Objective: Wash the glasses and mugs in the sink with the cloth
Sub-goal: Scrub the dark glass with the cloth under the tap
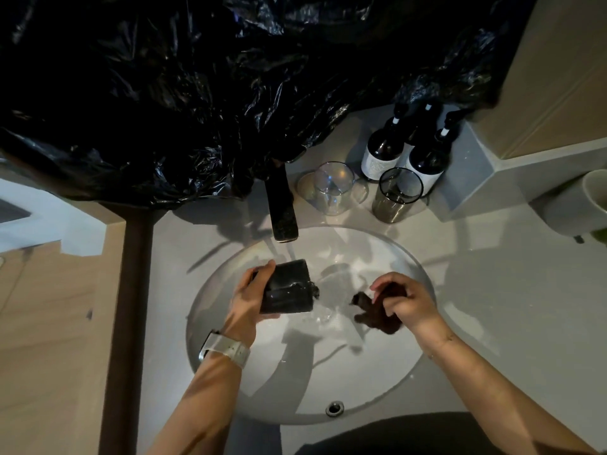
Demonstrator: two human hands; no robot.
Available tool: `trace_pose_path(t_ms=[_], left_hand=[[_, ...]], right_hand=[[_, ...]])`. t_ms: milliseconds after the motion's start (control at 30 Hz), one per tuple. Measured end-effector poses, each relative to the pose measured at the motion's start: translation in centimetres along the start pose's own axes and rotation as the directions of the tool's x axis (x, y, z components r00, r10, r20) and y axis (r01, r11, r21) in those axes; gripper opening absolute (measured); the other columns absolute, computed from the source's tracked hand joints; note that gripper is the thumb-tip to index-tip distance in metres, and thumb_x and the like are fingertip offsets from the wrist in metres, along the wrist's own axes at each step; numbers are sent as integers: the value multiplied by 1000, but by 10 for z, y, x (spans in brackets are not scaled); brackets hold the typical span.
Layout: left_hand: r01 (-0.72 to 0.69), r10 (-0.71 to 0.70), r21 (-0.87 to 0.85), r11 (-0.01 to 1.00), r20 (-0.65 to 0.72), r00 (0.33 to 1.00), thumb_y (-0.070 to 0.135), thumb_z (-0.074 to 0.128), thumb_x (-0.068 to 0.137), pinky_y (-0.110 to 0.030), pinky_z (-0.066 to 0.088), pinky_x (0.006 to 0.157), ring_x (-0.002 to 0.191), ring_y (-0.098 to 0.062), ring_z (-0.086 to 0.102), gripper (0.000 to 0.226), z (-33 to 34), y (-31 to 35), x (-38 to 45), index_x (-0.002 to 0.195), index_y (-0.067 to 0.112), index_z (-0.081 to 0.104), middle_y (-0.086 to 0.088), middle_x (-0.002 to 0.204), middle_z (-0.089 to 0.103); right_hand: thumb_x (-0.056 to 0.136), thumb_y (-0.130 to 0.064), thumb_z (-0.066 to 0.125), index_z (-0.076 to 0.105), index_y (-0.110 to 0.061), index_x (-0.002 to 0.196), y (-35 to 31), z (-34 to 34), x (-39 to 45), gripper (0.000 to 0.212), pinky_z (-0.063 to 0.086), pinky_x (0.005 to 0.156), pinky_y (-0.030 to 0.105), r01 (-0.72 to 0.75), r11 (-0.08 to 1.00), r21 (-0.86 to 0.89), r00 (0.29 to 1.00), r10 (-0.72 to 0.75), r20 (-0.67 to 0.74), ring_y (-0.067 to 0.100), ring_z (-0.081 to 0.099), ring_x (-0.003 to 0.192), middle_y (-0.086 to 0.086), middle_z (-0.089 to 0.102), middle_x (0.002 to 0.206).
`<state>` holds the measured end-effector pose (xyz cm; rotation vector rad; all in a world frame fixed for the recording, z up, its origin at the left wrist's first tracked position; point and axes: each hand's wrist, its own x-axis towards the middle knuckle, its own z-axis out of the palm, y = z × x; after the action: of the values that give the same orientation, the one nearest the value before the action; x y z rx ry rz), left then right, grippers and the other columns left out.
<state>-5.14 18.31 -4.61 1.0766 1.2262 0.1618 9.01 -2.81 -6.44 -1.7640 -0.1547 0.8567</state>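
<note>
Head view: white sink (230, 382) set in grey countertop (509, 307).

The mug (287, 287) gripped in the fingers (262, 267) of the left hand is dark, wet and glossy. The cloth (377, 315) under the right fingers is dark brown, soft and matt. Below them the sink (328, 372) is smooth, shiny white. Beyond the fingers, the faucet (282, 208) is dark polished metal, one glass (333, 187) clear, another glass (395, 195) smoky; the plastic sheet (197, 93) is black, crinkled, glossy. The bench (492, 290) is smooth matt grey.
</note>
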Motion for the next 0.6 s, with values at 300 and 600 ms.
trace_pose_path(t_ms=[300,600], left_hand=[[606,-197,-408,683,696,690,36,99,40,-37,58,62,93,-38,65,104,30,-19,8,133,15,58,-20,125,63],[634,-95,-458,623,760,643,6,91,57,-64,44,101,130,-52,46,84,85,-18,-10,134,2,57,-29,142,49]], right_hand=[[65,-23,57,65,-18,98,-37,-20,-21,35,41,63,18,-166,954,-250,921,240,306,14,52,65,1,57,65],[90,-33,62,69,-12,74,-53,-61,-15,26,42,64,28,-61,962,-266,998,60,-12,13,53,55,5,53,57]])
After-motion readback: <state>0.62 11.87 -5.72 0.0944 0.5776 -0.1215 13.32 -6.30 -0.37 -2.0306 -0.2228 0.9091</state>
